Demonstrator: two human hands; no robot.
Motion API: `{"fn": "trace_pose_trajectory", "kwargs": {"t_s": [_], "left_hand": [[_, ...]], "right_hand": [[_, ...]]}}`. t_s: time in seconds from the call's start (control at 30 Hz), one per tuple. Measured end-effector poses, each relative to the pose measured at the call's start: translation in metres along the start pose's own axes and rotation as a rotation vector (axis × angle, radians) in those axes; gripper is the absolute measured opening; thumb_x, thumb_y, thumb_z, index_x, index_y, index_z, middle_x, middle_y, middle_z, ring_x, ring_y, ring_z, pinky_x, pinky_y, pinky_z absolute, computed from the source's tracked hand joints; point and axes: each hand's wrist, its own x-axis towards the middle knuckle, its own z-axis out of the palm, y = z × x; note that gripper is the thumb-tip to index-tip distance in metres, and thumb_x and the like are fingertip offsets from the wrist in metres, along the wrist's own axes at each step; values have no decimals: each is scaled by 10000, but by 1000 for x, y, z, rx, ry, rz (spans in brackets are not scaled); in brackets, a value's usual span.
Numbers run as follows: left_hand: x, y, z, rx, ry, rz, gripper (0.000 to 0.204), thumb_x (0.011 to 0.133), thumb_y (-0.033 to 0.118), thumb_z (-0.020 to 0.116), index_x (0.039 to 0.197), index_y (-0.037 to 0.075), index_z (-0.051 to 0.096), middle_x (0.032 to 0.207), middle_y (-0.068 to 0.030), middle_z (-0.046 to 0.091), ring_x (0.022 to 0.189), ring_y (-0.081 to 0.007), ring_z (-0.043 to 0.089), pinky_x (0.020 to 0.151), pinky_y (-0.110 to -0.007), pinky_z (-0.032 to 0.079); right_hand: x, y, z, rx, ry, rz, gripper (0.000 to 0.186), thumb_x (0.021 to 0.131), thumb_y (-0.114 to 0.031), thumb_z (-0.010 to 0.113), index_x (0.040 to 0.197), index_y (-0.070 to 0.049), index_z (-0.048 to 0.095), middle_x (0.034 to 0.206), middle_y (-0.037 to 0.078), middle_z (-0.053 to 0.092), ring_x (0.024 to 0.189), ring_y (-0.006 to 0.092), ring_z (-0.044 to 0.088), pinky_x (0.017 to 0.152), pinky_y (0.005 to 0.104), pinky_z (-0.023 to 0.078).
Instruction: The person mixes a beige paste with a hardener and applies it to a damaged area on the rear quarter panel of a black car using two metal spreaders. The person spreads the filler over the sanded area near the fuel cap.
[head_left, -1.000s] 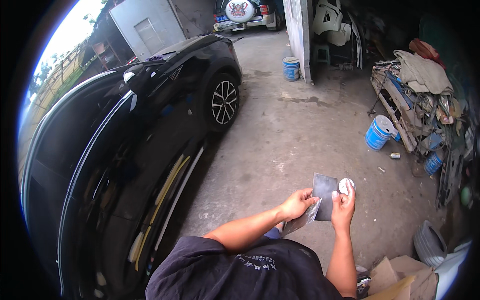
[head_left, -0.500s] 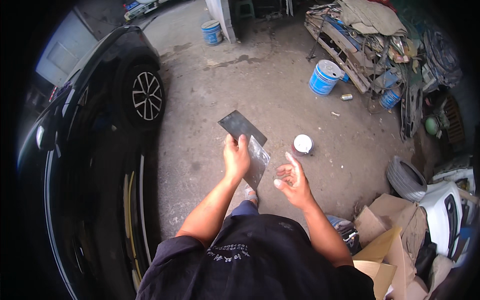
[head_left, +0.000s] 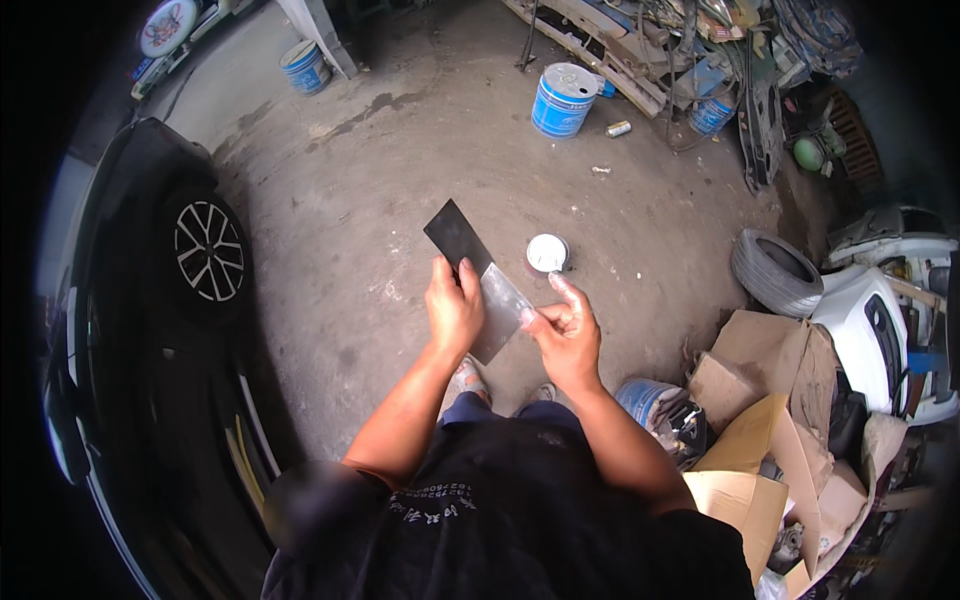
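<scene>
Workshop interior with a bare concrete floor (head_left: pixel 330 230), on which a white-topped tin (head_left: pixel 547 253) serves as the reference for all positions. Nearest, well on the near side of the tin, is the wearer's dark shirt (head_left: pixel 520 530); opened cardboard boxes (head_left: pixel 725 495) lie to the near right of the tin. Farther out, the left hand (head_left: pixel 455 310), to the near left of the tin, is clamped on a dark plate (head_left: pixel 455 235), with a smeared grey plate (head_left: pixel 503 305) overlapping it at the thumb. The right hand (head_left: pixel 572 340), on the near side of the tin, has its index finger raised and its thumb at the grey plate's right corner; whether its fingers pinch from behind cannot be told. Half a second earlier this hand stood open and apart from both plates; the change suggests that two hands now share the handling of the grey plate. Right of the tin lies a tyre (head_left: pixel 760 280); far to its left stands a black car (head_left: pixel 140 430). Beyond the tin are a blue pail (head_left: pixel 560 110), a heap of scrap parts (head_left: pixel 700 70) to the right and, to the far left, a second pail (head_left: pixel 305 72).
</scene>
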Motion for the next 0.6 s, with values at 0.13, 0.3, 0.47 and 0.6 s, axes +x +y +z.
{"fn": "trace_pose_trajectory", "kwargs": {"t_s": [0.13,0.3,0.47,0.6], "left_hand": [[0,-25,41,-70,42,-23,212,926,139,558,814,3,439,625,-172,527,518,-258,500,508,-387,415],[-15,-16,90,-213,64,-127,154,947,121,526,885,-19,505,772,-95,596,702,-127,517,640,-314,448],[-49,8,140,-386,-25,-310,126,968,143,513,962,20,541,856,-35,601,769,-117,536,697,-282,456],[-62,14,149,-557,-215,-585,114,967,181,522,1015,84,556,926,-1,595,854,-123,573,766,-274,458]], "right_hand": [[30,-21,-49,112,69,62,457,895,-59,606,1317,-9,439,733,37,591,675,90,574,685,240,486],[18,34,-91,54,-209,26,672,845,-87,660,1416,-28,311,963,78,577,829,127,564,788,289,481],[24,67,-121,24,-140,77,613,872,-33,619,1403,-8,314,991,97,589,794,109,579,685,223,479],[69,86,-185,101,206,132,610,883,26,558,1412,-1,257,792,0,492,686,53,438,631,195,389]]}}
